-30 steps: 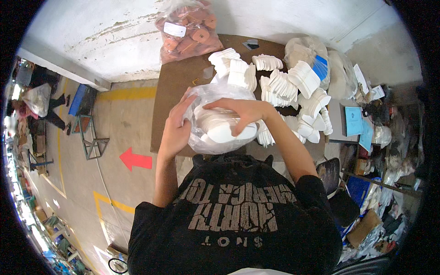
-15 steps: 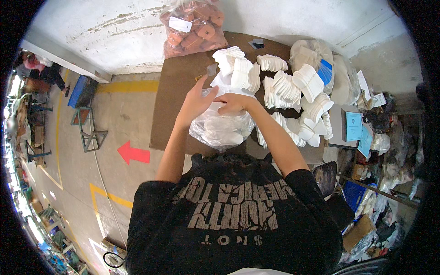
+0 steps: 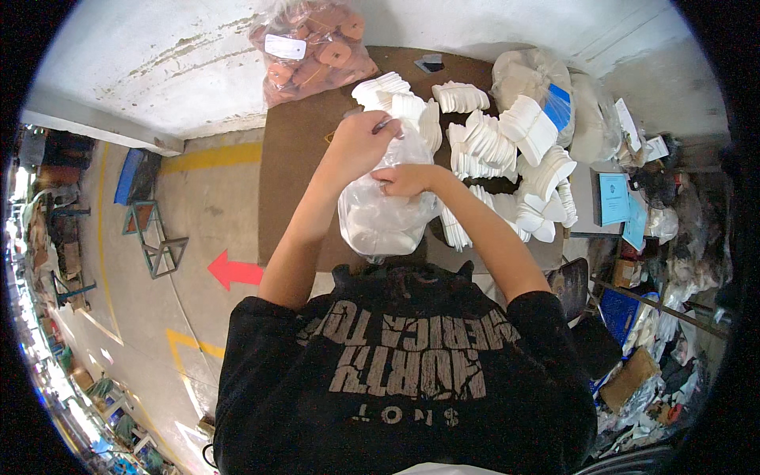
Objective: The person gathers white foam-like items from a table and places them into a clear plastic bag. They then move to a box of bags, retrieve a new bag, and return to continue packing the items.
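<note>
Black short-sleeved T-shirt, one, print across the front, worn by the person. Clear plastic bag, one, lying at the near edge of the table before the shirt; white shaped pads within, their number hidden by the cloudy film. The bag lies below and to the right of the left hand, its body directly under the right hand. Hands, two: the left closed in a narrow grip on the bag's upper end, thumb against fingers; the right closed too, fingers curled in on the film at the bag's upper side. Brown table, one, beneath all. Stacks of white pads, at least eight, overlapping, exact count not to be told, standing behind and to the right of the bag. Red floor arrow, one, left of the table, pointing left. Green metal frame, one, farther left. Light-blue sheets, two, right of the stacks. Clear bag of orange-brown blocks, one, white label, at the table's far left corner against the whitewashed wall.
</note>
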A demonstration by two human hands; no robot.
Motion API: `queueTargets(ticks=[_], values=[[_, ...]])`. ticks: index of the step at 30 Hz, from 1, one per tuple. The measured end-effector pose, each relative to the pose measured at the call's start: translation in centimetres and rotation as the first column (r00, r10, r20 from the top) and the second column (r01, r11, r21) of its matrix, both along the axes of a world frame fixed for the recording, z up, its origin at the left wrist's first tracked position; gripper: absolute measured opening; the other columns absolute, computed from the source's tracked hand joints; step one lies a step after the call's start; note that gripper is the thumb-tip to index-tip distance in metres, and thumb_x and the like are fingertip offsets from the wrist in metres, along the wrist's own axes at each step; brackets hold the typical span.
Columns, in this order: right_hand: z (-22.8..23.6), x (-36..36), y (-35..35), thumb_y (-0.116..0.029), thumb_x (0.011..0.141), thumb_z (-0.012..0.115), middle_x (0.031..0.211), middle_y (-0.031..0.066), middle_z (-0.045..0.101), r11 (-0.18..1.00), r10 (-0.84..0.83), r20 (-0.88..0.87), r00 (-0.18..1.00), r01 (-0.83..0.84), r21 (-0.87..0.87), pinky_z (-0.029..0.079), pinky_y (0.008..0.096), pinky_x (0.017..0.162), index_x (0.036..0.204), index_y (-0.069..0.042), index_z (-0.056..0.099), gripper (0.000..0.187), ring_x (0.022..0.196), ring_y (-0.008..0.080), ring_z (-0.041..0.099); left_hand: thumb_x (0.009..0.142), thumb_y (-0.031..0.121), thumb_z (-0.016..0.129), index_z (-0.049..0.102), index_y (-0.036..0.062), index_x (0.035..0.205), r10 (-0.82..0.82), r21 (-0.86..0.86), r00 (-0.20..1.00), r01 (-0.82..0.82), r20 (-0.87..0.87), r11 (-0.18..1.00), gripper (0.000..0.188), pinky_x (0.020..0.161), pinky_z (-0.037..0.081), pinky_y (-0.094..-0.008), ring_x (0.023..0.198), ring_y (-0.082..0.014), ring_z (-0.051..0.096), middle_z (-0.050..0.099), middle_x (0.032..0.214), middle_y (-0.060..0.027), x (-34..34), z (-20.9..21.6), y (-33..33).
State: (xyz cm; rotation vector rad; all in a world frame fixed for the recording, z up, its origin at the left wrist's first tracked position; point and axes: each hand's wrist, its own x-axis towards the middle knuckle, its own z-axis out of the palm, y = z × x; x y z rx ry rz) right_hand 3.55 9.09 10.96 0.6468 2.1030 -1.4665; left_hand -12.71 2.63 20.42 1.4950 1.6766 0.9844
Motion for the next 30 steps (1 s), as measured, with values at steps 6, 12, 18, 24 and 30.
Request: queueTargets(ticks=[6, 12, 18, 24, 30], values=[[-2.4, -1.1, 1.2, -0.057, 0.098, 0.054, 0.143, 0.0224, 0.06, 0.894, 0.272, 0.128, 0.954, -0.299, 0.334, 0.041, 0.0473, 0.114, 0.155, -0.014, 0.044, 0.072, 0.128, 0.0398, 0.059, 0.095, 0.028, 0.067, 0.069, 0.0022, 0.117, 0.04, -0.017, 0.883, -0.054, -0.469, 0.998, 0.034, 0.089, 0.051, -0.049, 0.105, -0.0419, 0.064, 0.066, 0.108, -0.0226, 3.0, 5.8, -3.2], [-3.1, 1.1, -0.3, -0.041, 0.101, 0.055, 0.133, 0.0197, 0.066, 0.766, 0.185, -0.23, 0.955, 0.007, 0.642, 0.046, 0.0447, 0.109, 0.143, -0.01, 0.055, 0.052, 0.123, 0.0374, 0.062, 0.087, 0.013, 0.066, 0.06, 0.0095, 0.123, 0.139, 0.336, 0.829, 0.061, -0.541, 0.94, 0.037, 0.102, 0.04, -0.053, 0.116, -0.0412, 0.05, 0.053, 0.121, -0.0184, 6.8, 2.4, -5.4], [1.0, 11.0, -2.3, -0.015, 0.104, 0.056, 0.123, 0.0174, 0.071, 0.877, -0.454, -0.521, 0.723, 0.466, -0.117, 0.051, 0.0413, 0.102, 0.123, -0.004, 0.07, 0.026, 0.117, 0.0335, 0.066, 0.078, 0.009, 0.068, 0.065, 0.0097, 0.115, 0.079, 0.054, 0.725, -0.058, -0.684, 0.997, 0.037, 0.098, 0.041, -0.0534, 0.114, -0.0388, 0.05, 0.056, 0.121, -0.0169, 4.0, -5.0, -7.8], [-5.9, 16.3, -7.5, -0.048, 0.082, 0.08, 0.155, 0.0313, 0.037, 0.446, -0.751, -0.011, 0.66, 0.519, 0.729, 0.033, 0.0646, 0.113, 0.158, -0.009, 0.029, 0.099, 0.144, 0.0461, 0.037, 0.078, -0.007, 0.06, 0.067, 0.0129, 0.115, 0.026, 0.024, 0.898, -0.017, -0.438, 1.0, 0.042, 0.09, 0.048, -0.0478, 0.107, -0.0373, 0.056, 0.057, 0.119, -0.0166, 1.1, -6.3, -8.7], [-9.2, 15.7, -13.2, -0.054, 0.063, 0.089, 0.165, 0.0339, 0.014, 0.478, -0.608, 0.139, 0.782, 0.22, 0.85, 0.019, 0.0765, 0.115, 0.166, -0.019, 0.012, 0.134, 0.15, 0.0533, 0.022, 0.079, -0.011, 0.059, 0.067, 0.0107, 0.113, 0.142, 0.11, 0.98, -0.127, -0.143, 0.986, 0.041, 0.082, 0.05, -0.0437, 0.093, -0.0331, 0.06, 0.059, 0.111, -0.0141, -0.1, 0.2, -8.2]])
